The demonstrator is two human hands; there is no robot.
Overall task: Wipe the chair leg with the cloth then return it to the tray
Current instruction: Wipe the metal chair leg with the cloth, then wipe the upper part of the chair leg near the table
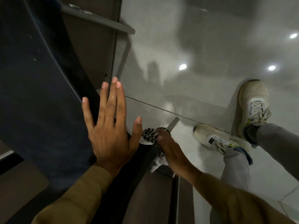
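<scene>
A dark blue chair seat [37,88] fills the left of the head view, seen from above. My left hand [108,126] lies flat on its right edge with the fingers spread. Below the seat a grey chair leg [173,123] slants down to the glossy floor. My right hand [171,151] is wrapped around the upper part of that leg, gripping a black-and-white striped cloth [150,135] against it. The cloth bunches out on both sides of my fingers. No tray is in view.
My two feet in pale sneakers [215,139] [254,105] stand on the shiny grey tiled floor [194,46] to the right of the leg. A grey table leg and frame [100,21] rise at the upper left, beside brown surfaces.
</scene>
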